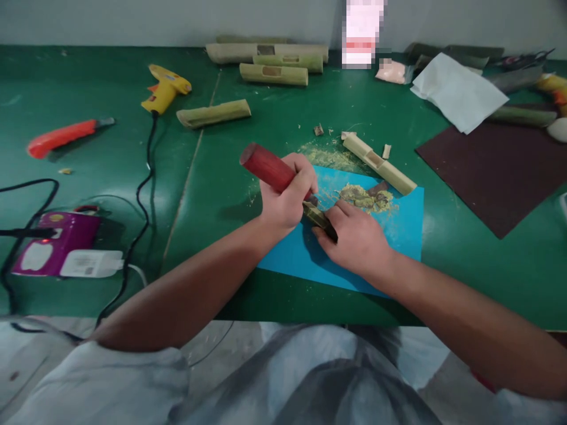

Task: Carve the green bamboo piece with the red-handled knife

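Note:
My left hand (287,198) is wrapped round the red wooden handle (266,165) of a carving tool, whose tip points down to the right. My right hand (354,236) pinches a small dark-green bamboo piece (319,218) against the blue mat (398,227); the tool's tip meets that piece between the two hands. A pile of green-yellow shavings (367,198) lies on the mat just beyond my right fingers. A notched bamboo section (378,163) rests at the mat's far edge.
Several bamboo sections (274,59) lie at the back of the green table (221,195), one more (214,113) nearer. A yellow glue gun (165,88), an orange utility knife (62,137) and a purple device (57,242) with cables sit left. Dark sheet (496,171) and white paper (456,91) right.

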`<state>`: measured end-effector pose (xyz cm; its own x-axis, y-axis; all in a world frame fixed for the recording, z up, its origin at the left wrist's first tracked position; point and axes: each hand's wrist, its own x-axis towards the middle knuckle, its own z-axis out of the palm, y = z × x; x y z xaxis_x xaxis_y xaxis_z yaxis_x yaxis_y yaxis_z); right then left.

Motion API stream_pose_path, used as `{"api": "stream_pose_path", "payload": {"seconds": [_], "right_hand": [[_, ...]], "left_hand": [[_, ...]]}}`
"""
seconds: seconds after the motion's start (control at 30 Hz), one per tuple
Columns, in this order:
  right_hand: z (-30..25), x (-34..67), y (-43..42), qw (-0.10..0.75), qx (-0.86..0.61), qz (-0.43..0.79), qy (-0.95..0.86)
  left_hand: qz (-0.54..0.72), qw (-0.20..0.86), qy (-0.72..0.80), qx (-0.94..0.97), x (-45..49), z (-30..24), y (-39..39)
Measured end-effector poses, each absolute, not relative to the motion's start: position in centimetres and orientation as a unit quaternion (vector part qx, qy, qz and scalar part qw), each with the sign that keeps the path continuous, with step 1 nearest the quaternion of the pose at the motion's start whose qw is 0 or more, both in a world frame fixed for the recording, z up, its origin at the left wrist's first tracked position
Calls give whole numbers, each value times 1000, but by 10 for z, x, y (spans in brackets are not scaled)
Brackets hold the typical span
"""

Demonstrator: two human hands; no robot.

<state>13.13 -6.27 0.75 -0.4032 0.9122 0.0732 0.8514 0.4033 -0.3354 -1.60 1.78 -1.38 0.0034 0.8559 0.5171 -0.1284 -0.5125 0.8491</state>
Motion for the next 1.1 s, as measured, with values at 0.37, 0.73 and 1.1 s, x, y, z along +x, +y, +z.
{"api": "stream_pose_path", "payload": {"seconds": [0.37, 0.73, 1.1], "right_hand": [[9, 131, -64, 114, -525, 109, -836], [4, 131, -65, 156, -519, 125, -831], [7, 131, -66, 129, -532, 102, -831]], "left_hand": [[632, 372, 312, 604, -15, -9, 8], [619, 379, 281, 627, -22, -11, 12], [644, 392, 294, 588, -13, -9, 11]]}}
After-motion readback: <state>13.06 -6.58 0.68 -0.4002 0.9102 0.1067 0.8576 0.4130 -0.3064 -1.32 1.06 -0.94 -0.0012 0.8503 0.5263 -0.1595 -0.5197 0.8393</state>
